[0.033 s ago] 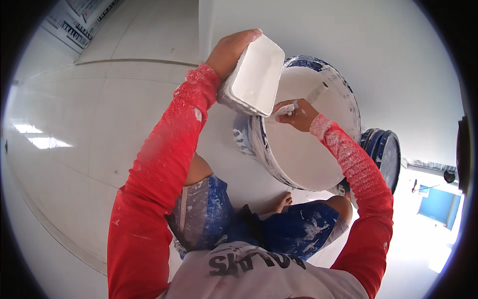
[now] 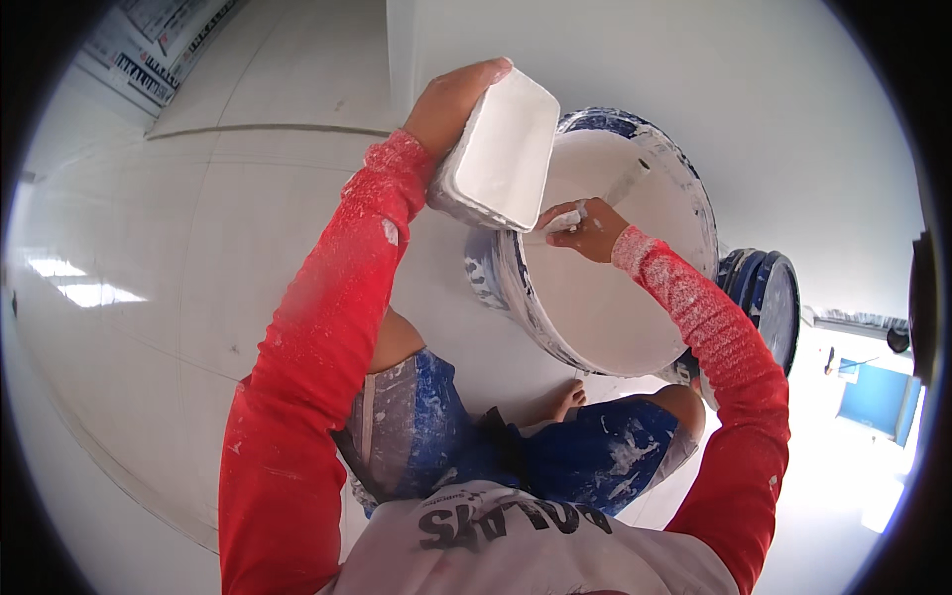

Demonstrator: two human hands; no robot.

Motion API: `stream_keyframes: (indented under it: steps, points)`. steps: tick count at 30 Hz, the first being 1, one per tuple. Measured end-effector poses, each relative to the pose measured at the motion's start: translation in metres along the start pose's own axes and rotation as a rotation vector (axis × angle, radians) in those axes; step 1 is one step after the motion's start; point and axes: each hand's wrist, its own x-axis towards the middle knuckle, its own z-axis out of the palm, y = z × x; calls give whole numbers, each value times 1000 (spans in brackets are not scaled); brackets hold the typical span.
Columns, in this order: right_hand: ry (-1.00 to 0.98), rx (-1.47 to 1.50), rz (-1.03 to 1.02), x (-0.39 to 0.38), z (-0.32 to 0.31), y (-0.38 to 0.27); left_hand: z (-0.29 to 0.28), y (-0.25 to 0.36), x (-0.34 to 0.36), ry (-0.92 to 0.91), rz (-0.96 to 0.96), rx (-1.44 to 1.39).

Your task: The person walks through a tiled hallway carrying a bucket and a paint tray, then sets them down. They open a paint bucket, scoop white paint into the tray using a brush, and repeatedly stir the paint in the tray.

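tray [image 2: 501, 149] left of bucket [image 2: 620, 258]

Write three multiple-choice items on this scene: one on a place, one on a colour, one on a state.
1. Where is the white rectangular plastic tray?
A. over the rim of the big paint-smeared bucket
B. flat on the floor
C. on the person's knee

2. What colour are the sleeves?
A. green
B. red
C. black

3. What is the right hand doing?
A. hanging empty
B. resting on the floor
C. gripping a small white-coated tool at the tray's lower edge

Answers: 1 A, the left hand holds it tilted there; 2 B, both forearms are red; 3 C, fingers closed around it.
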Motion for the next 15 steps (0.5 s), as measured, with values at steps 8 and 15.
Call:
stream_keyframes:
  steps: [8,15]
  points:
    - [402,-261,-716,-68,-65,-8,3,8,-3,29,4,7]
    - [858,978,-241,-109,-66,-16,1,6,-1,-5,45,-18]
